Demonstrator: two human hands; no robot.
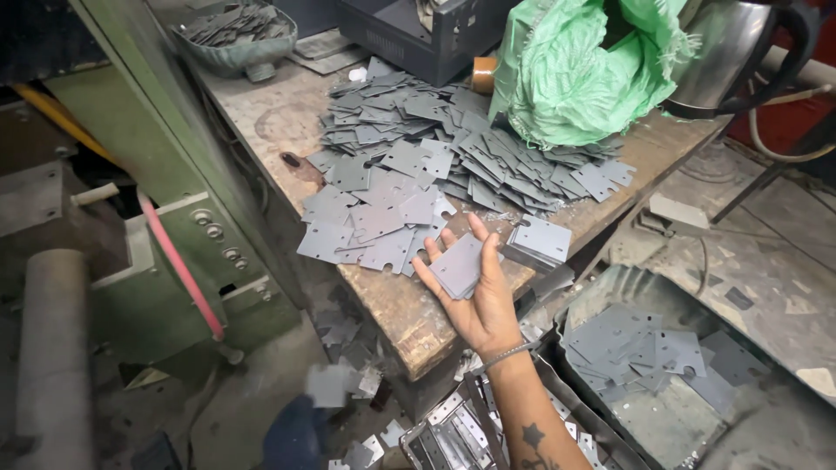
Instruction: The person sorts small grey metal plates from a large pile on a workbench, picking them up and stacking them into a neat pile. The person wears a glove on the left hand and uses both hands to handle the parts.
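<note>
**Thin plates lifted at the bench edge**

Nearest the lens, the right hand (475, 292) is turned palm up, fingers loosely cupped under a small stack of plates (459, 265) at the bench (396, 309) edge. Left hand out of view. Behind it spreads the grey plate heap (435, 165), then a green bag (579, 74). Such thin sheet metal is likely stiff, light singly, sharp-edged and prone to slide; flat faces give the safer hold.
</note>
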